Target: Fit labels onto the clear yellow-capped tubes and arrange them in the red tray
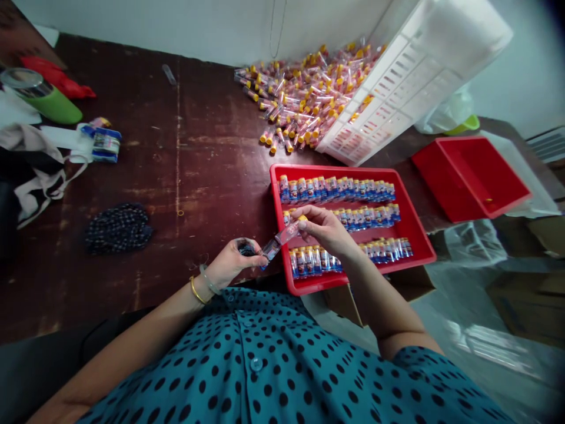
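Note:
My left hand is closed on printed clear-and-blue plastic sleeves, one of which sticks out past the fingertips. Between the thumb and fingers of my right hand is a small clear tube with a yellow cap and pinkish contents. The tube's lower end meets the sleeve's opening; how far it is inside I cannot tell. Both hands are over the near left edge of a red tray. Inside the tray, capped tubes in blue printed sleeves stand in three rows, partly hidden by my right hand and forearm.
Unsleeved yellow-capped tubes are heaped by the wall, against a tilted white plastic basket. A red bin stands at right. On the left lie a dark patterned cloth bundle, a blue-printed bundle and a green bottle.

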Action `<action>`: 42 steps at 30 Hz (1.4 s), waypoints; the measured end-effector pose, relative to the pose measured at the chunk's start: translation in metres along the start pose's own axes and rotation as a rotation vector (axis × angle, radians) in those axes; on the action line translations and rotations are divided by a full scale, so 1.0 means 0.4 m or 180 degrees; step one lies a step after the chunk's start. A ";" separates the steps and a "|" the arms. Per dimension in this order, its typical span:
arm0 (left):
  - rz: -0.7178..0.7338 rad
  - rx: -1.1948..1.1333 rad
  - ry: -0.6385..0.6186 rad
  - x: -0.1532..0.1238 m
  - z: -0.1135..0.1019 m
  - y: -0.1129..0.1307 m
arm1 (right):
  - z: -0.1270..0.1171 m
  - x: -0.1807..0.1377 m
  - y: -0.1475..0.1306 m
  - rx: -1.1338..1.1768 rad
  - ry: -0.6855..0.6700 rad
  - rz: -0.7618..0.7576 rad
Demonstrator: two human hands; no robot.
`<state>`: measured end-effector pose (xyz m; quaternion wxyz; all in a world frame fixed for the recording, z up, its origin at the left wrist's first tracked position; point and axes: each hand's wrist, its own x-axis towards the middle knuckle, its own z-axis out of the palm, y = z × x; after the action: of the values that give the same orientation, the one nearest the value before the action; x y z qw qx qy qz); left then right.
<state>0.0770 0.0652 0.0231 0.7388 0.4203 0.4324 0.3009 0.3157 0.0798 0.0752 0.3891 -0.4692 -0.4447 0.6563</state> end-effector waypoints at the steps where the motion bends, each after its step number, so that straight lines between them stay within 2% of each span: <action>1: -0.0007 -0.0001 -0.0027 -0.001 0.000 0.000 | 0.004 0.000 0.000 -0.0023 -0.0029 0.0004; 9: -0.0108 -0.0025 -0.0039 -0.007 0.010 -0.003 | 0.011 -0.006 -0.002 -0.0716 -0.0060 -0.0331; 14: -0.0155 -0.0049 -0.0002 -0.007 0.016 0.003 | 0.001 -0.010 -0.006 -0.0355 0.0207 -0.0372; 20: -0.0106 -0.0151 -0.0124 -0.005 0.012 0.002 | 0.019 -0.008 0.008 -0.0374 -0.0119 -0.0207; 25: -0.0304 -0.0111 -0.0197 -0.004 0.032 -0.004 | 0.055 -0.012 0.039 -0.0338 0.0113 -0.0623; 28: -0.0330 -0.0202 -0.0238 -0.008 0.045 -0.005 | 0.068 -0.021 0.065 -0.1021 0.0444 -0.1009; 31: -0.0506 -0.0421 -0.0261 -0.012 0.051 -0.008 | 0.080 -0.037 0.093 -0.1608 0.0628 -0.1184; 37: -0.0545 -0.0845 -0.0180 -0.013 0.059 -0.007 | 0.117 -0.075 0.140 -0.1269 0.0528 -0.0961; 42: -0.0736 -0.0779 -0.0383 -0.020 0.046 0.005 | 0.115 -0.083 0.141 -0.0748 0.0670 -0.0849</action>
<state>0.0897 0.0531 0.0331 0.8387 0.2919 0.3930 0.2385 0.2750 0.0218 0.0383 0.4594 -0.5144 -0.5333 0.4899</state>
